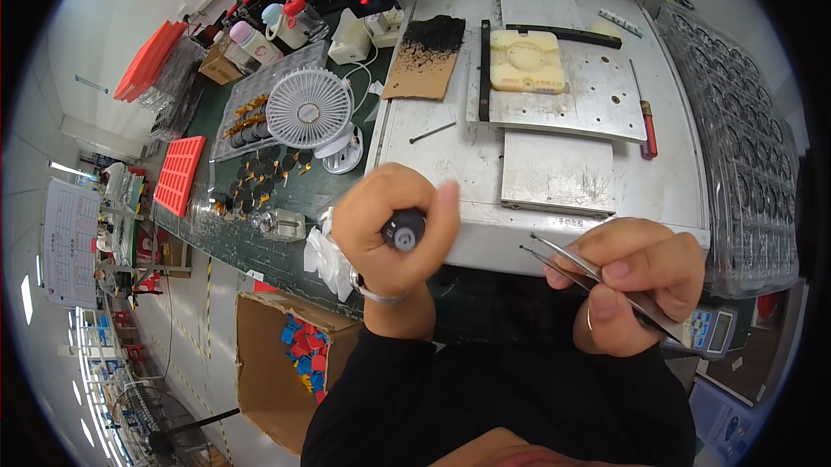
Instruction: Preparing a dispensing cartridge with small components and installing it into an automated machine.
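My left hand [389,229] is closed round a black cylinder with a grey round end [404,231]; the rest of it is hidden in the fist. Between the thumb and fingers of my right hand [640,281] is a pair of metal tweezers [567,259]. Their tips point up and left, slightly apart, with nothing visible between them. Both hands are above the front edge of the metal worktop [476,242]. Beyond them, a cream-yellow block fixture [525,60] with a round recess sits on a raised metal plate [597,103].
A white fan [310,108] and scattered black discs [251,181] occupy the green bench at left. A cardboard box [260,363] of coloured pieces stands below. Clear trays [736,147] are stacked at right, near a red-handled screwdriver [648,134]. Blackened cardboard [424,73] lies farther back.
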Tool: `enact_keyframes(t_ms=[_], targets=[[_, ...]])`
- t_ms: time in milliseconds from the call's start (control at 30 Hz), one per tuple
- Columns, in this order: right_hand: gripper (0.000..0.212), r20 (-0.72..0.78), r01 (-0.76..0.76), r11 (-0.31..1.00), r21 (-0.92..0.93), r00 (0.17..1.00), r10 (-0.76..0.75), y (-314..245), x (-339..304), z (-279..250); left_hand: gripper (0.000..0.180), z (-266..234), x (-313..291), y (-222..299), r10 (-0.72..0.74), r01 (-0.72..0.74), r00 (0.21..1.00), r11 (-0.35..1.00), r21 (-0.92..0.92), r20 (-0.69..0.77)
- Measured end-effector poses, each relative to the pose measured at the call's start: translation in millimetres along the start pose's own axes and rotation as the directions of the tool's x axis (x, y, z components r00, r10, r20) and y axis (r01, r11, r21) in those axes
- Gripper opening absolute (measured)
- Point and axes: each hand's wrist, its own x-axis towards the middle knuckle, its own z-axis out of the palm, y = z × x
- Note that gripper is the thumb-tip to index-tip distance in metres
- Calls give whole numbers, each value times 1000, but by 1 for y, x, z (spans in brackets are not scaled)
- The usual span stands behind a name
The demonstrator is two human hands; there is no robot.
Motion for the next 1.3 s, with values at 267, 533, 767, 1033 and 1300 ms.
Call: enact_keyframes(t_ms=[267,533,767,1033,1300], targets=[[29,-126,-10,999,53,992,17,1,-6,13,19,-3,-1,21,-143,396,874,762,-512,464],[28,-75,-46,999,13,996,47,0,-11,20,9,-10,-1,20,-227,496,823,733,-465,521],[22,-117,-21,1000,23,993,23,-13,-12,17,5,-32,-6,17,-275,453,889,638,-623,365],[22,12,-100,963,-250,994,106,-39,-15,25,7,-78,-13,53,-305,332,939,925,-184,160],[21,606,-79,898,-432,712,354,-17,-29,83,9,-175,-62,132,-296,397,917,732,554,-267]])
